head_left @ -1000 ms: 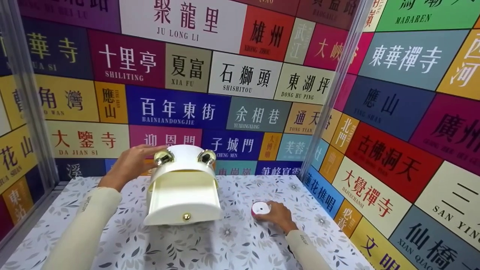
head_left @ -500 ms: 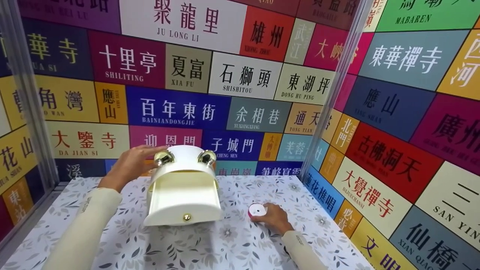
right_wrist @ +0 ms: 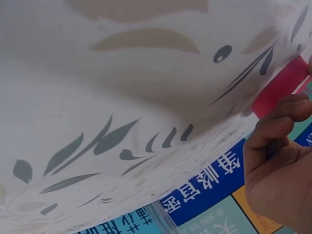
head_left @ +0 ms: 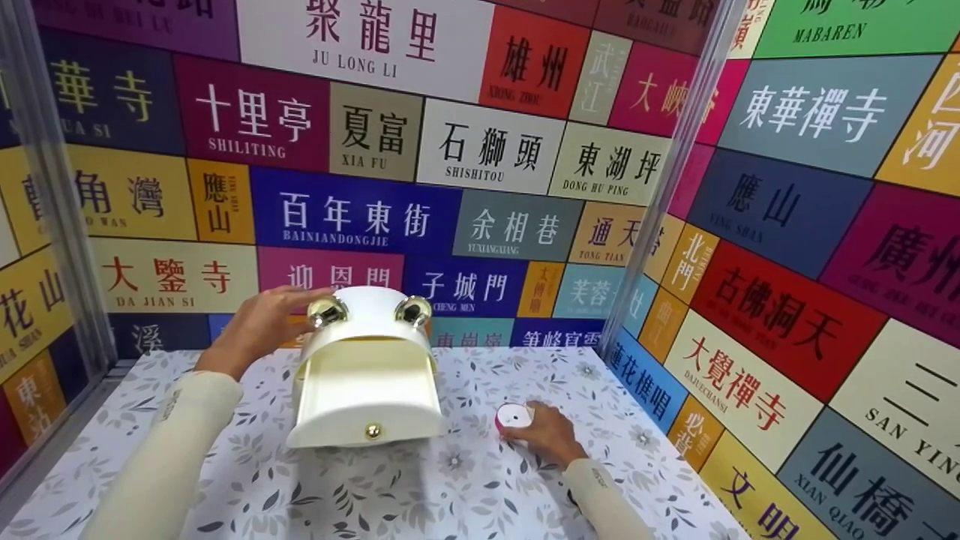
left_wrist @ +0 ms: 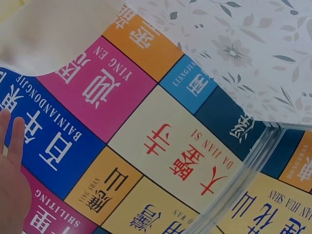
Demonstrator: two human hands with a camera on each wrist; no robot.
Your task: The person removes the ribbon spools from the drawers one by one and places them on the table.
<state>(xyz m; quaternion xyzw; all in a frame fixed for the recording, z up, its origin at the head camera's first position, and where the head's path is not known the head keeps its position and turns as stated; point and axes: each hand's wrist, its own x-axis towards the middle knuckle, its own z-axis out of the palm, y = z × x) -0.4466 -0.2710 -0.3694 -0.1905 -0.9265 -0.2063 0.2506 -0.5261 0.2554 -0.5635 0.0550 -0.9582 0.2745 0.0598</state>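
Observation:
A white frog-shaped box (head_left: 375, 319) with shiny gold eyes stands left of centre on the table, its front drawer (head_left: 367, 386) pulled out. The drawer's bare floor shows, and a small gold knob (head_left: 373, 430) sits on its front. My left hand (head_left: 259, 330) lies against the box's upper left side by one eye, fingers fairly straight; the fingertips are partly hidden behind it. To the right, my right hand (head_left: 551, 435) grips a small round thing (head_left: 513, 417) with a white top, a dark central dot and a pink side. In the right wrist view its pink side (right_wrist: 280, 87) shows beside the curled fingers.
A white cloth with grey leaf print (head_left: 480, 487) covers the table. Colourful panels of Chinese place names (head_left: 360, 206) rise behind it and along the right side. Clear corner posts (head_left: 664, 180) stand at the back corners.
My right hand has shifted slightly left with the pink-sided round thing still in its grip. The left hand and the frog-shaped box stay in place.

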